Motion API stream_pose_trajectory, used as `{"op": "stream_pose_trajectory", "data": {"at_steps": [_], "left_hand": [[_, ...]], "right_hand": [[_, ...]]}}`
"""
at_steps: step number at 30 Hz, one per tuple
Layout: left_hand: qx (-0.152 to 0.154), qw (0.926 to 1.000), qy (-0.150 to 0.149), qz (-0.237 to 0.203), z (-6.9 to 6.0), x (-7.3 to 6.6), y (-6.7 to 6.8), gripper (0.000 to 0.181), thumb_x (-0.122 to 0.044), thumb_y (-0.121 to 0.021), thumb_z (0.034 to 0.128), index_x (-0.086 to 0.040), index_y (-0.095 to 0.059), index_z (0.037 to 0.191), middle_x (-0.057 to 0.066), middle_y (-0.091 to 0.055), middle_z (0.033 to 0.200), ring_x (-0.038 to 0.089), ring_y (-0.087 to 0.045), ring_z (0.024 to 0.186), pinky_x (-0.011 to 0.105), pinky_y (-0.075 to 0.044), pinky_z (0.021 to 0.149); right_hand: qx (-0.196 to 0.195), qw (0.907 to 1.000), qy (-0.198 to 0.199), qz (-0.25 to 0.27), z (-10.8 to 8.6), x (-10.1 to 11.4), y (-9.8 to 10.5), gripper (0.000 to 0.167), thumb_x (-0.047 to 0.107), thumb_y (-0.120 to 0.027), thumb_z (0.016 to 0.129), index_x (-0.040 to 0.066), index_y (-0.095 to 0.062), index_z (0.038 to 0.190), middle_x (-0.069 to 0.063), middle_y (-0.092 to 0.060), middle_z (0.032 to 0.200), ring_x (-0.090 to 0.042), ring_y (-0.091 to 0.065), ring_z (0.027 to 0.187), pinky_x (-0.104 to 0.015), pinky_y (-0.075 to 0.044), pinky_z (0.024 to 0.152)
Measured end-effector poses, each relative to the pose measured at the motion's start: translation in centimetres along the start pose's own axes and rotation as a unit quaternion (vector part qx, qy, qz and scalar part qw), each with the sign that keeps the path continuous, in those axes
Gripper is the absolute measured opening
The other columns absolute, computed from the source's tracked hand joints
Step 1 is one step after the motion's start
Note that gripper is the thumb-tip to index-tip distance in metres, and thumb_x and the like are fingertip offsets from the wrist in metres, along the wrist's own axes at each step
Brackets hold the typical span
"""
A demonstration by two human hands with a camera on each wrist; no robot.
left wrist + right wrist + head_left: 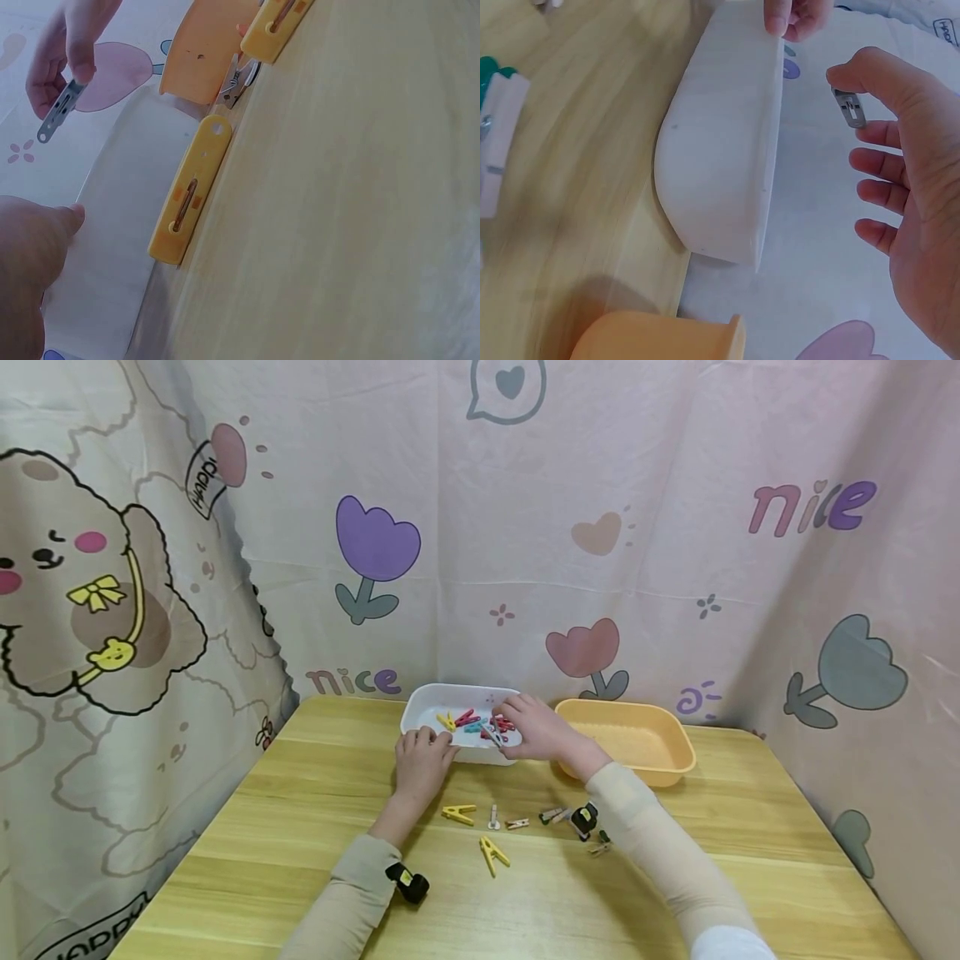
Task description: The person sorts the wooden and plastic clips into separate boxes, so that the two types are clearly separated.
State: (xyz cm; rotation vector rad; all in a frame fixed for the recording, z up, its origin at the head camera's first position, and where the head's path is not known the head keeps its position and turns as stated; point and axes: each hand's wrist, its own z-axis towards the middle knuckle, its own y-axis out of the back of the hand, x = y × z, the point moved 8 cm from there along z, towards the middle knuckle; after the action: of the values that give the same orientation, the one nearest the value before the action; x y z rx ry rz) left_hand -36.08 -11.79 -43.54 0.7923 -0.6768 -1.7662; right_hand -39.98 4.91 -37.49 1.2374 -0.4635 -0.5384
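Observation:
My right hand [542, 727] is over the right part of the white basin [480, 755]. Between thumb and index finger it pinches a grey metal clothespin [850, 109]; the other fingers are bent loosely. My left hand [420, 768] grips the basin's near rim at the left, its thumb showing against the outer wall in the left wrist view. Inside the basin lie a yellow clothespin [446, 722] and several red and blue ones. Two yellow clothespins [458, 814] [493, 853] lie on the table in front of the basin.
An orange basin [678, 768] stands right of the white one on the wooden table [300, 793]. Small clothespins [517, 823] lie scattered near the right forearm, some with green decorations. A printed curtain [480, 527] hangs behind the table and down both sides.

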Motion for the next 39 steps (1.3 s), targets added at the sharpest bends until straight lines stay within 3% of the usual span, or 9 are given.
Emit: {"op": "stream_pose_trajectory", "data": {"at_steps": [11,18,27,33,39], "left_hand": [[-0.003,1.0,-0.002,0.004,0.0,0.0,0.2,0.023,-0.036,-0.068,0.0897,-0.017,-0.068,0.103,0.01,-0.059,0.097,0.03,-0.051,0.092,0.049,-0.04,0.091],[-0.003,1.0,-0.004,0.007,0.0,-0.1,0.1,0.023,-0.036,-0.067,0.0902,-0.017,-0.068,0.103,0.01,-0.058,0.097,0.03,-0.05,0.091,0.048,-0.04,0.09],[-0.012,0.9998,-0.01,0.012,0.0,-0.2,0.2,0.023,-0.037,-0.067,0.0899,-0.017,-0.068,0.101,0.01,-0.058,0.096,0.03,-0.05,0.091,0.049,-0.04,0.09],[-0.007,0.9999,-0.007,0.013,0.0,-0.1,0.1,0.022,-0.036,-0.067,0.0905,-0.017,-0.068,0.102,0.009,-0.058,0.097,0.03,-0.05,0.091,0.049,-0.04,0.09],[-0.003,0.9999,-0.005,0.012,0.1,0.0,0.1,0.023,-0.036,-0.067,0.0907,-0.017,-0.068,0.103,0.009,-0.058,0.097,0.029,-0.05,0.092,0.049,-0.04,0.091]], "right_hand": [[-0.018,0.9989,-0.029,0.032,1.9,-0.9,-0.6,0.061,0.036,-0.075,0.081,0.009,-0.054,0.131,-0.008,-0.056,0.126,-0.025,-0.049,0.117,-0.043,-0.042,0.102],[-0.036,0.9985,-0.027,0.031,3.2,-1.1,-1.0,0.06,0.038,-0.077,0.08,0.011,-0.055,0.128,-0.007,-0.057,0.123,-0.024,-0.051,0.114,-0.041,-0.044,0.101],[-0.015,0.9972,-0.059,0.042,5.0,-1.7,-1.7,0.057,0.035,-0.075,0.081,0.013,-0.054,0.13,-0.008,-0.059,0.124,-0.024,-0.051,0.115,-0.041,-0.043,0.101],[0.006,0.9961,-0.081,0.033,5.9,-2.3,-2.7,0.059,0.04,-0.074,0.083,0.016,-0.053,0.132,-0.004,-0.055,0.13,-0.022,-0.049,0.118,-0.039,-0.043,0.103],[0.01,0.9953,-0.085,0.044,6.2,-2.6,-3.5,0.058,0.036,-0.075,0.083,0.016,-0.053,0.132,-0.006,-0.056,0.129,-0.023,-0.05,0.118,-0.04,-0.043,0.103]]}}
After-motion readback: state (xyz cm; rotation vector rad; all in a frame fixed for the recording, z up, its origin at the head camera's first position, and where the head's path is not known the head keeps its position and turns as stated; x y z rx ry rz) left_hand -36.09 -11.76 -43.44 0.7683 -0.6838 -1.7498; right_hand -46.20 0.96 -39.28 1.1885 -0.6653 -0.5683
